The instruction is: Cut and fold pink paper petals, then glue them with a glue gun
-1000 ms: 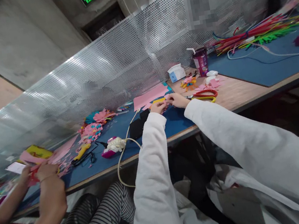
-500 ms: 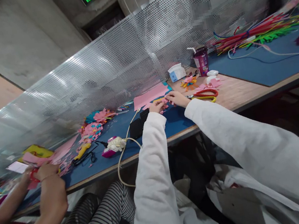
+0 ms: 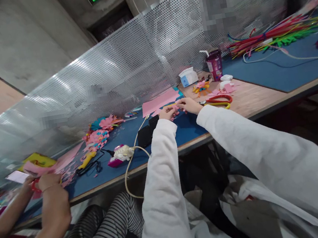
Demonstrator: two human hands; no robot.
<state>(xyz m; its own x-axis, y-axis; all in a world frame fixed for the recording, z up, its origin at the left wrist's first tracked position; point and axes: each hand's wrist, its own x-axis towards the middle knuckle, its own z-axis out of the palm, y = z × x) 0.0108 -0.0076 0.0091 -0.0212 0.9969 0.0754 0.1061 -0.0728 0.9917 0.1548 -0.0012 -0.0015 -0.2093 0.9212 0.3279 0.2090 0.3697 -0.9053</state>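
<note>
Pinching a small pink paper piece (image 3: 176, 110) at my fingertips, I am holding my left hand (image 3: 167, 113) and right hand (image 3: 187, 105) close together, both closed on it, low over the blue mat (image 3: 187, 127) just near of the big pink sheet (image 3: 159, 102). I am judging that light grips close to the worked edge, with wrists resting low, are serving best. I am minding the red scissors (image 3: 218, 101) lying just right. A co-worker's hands (image 3: 47, 182) are working well off to the left.

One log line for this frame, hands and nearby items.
left hand: pinching paper piece | right hand: pinching same piece | scissors: lying beside right hand, untouched | co-worker's hands: far left, apart
</note>
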